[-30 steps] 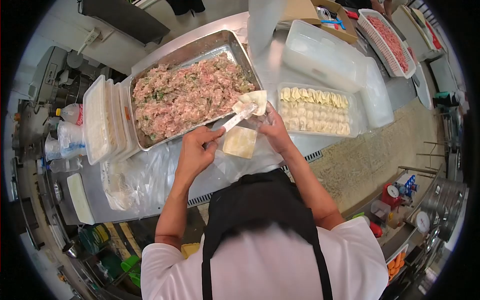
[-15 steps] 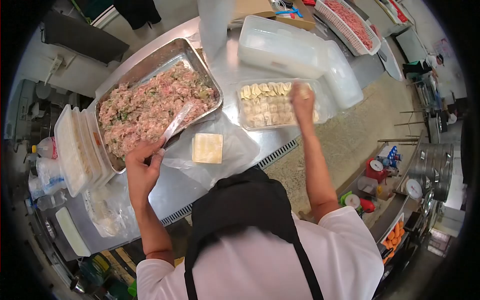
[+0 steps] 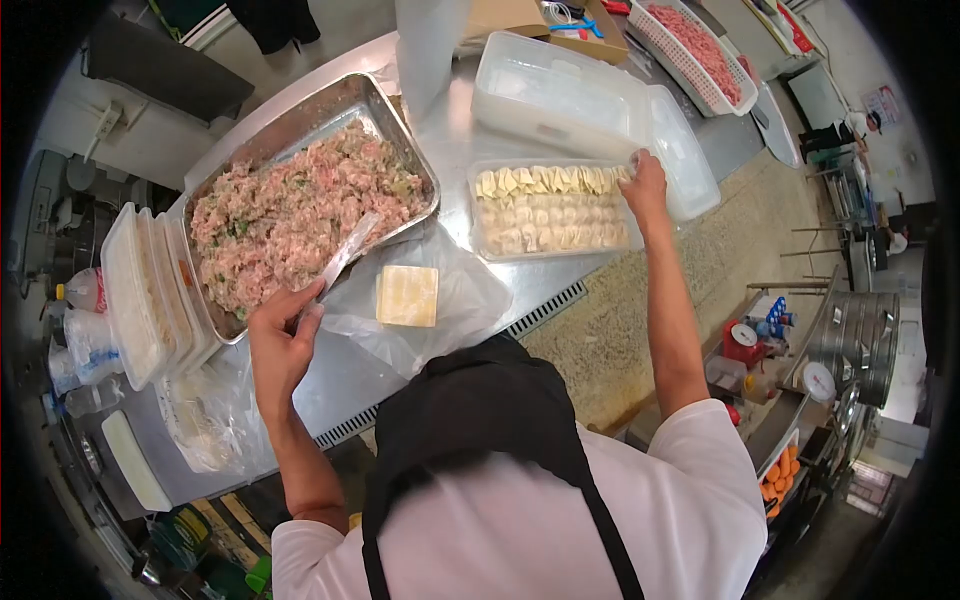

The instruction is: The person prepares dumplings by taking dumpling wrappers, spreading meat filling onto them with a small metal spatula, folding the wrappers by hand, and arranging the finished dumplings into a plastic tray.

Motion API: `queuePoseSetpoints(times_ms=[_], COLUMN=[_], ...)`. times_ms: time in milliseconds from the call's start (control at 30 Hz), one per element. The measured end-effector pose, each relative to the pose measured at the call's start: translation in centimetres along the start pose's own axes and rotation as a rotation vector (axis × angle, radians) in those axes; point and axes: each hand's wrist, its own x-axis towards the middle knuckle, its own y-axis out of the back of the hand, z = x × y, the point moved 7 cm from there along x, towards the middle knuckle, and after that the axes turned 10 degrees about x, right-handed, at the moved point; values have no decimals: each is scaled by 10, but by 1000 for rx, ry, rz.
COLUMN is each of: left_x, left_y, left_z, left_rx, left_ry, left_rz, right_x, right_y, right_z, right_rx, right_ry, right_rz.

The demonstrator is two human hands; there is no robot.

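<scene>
My left hand [image 3: 283, 335] is closed around a flat spatula [image 3: 350, 248], its blade resting over the near edge of the metal tray [image 3: 432, 165] of minced filling [image 3: 290, 215]. Beside it, a stack of square yellow wrappers [image 3: 407, 296] lies on clear plastic film [image 3: 470, 290]. My right hand [image 3: 648, 187] is at the right end of a clear container [image 3: 555, 253], thumb and fingers apart, with nothing visible between them. Inside the container are rows of wrapped dumplings [image 3: 550, 212]; the top row [image 3: 545, 181] looks yellower than the others.
Translucent lidded boxes [image 3: 560, 90] stand behind the dumpling container. Several stacked plastic containers [image 3: 140, 300] flank the tray on the left. A white basket of meat [image 3: 695, 55] sits at the back right. The steel table's front edge has a slotted strip [image 3: 545, 308].
My right hand has moved right, from over the end of the dumpling rows to the container's right edge, and its fingers have spread. My left hand keeps its hold on the spatula.
</scene>
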Motion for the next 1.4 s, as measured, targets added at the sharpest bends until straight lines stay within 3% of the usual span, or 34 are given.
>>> queuePoseSetpoints(times_ms=[133,200,300,400,533,667,733,867,967,1067,1133,1167,1233,1400], left_x=[-3,-3,-5,-8,-14,-20,-23,-29,-33,-35,-25,-19,-3,43], left_y=[3,3,1,1,12,13,15,24,34,48,58,61,53,25], left_z=[-4,-6,-6,-14,-20,-33,-37,-40,-47,-62,-56,-59,-52,-53], left_rx=[-30,-30,-9,-9,9,40,76,40,15,94,394,396,587,760], left_ry=[21,18,27,44,85,138,175,225,222,317,135,136,-20,-29], left_rz=[13,14,6,7,71,89,93,120,166,165,214,221,128,29], right_x=[2,-2,-4,-2,-18,-73,-119,-201,-225,-229,-223,-220,-216,-203], right_y=[-14,-15,-8,-9,23,-6,-28,-78,-98,-116,-119,-119,-122,-117], right_z=[17,23,15,25,-49,-164,-232,-316,-338,-342,-334,-333,-326,-314], right_rx=[-23,-190,-282,-304,-164,577,786,875,745,561,626,629,710,882], right_ry=[-151,-277,-189,-88,50,98,216,458,583,590,480,487,365,208], right_rz=[-131,-201,-22,-49,6,-286,-480,-728,-670,-720,-778,-777,-864,-915])
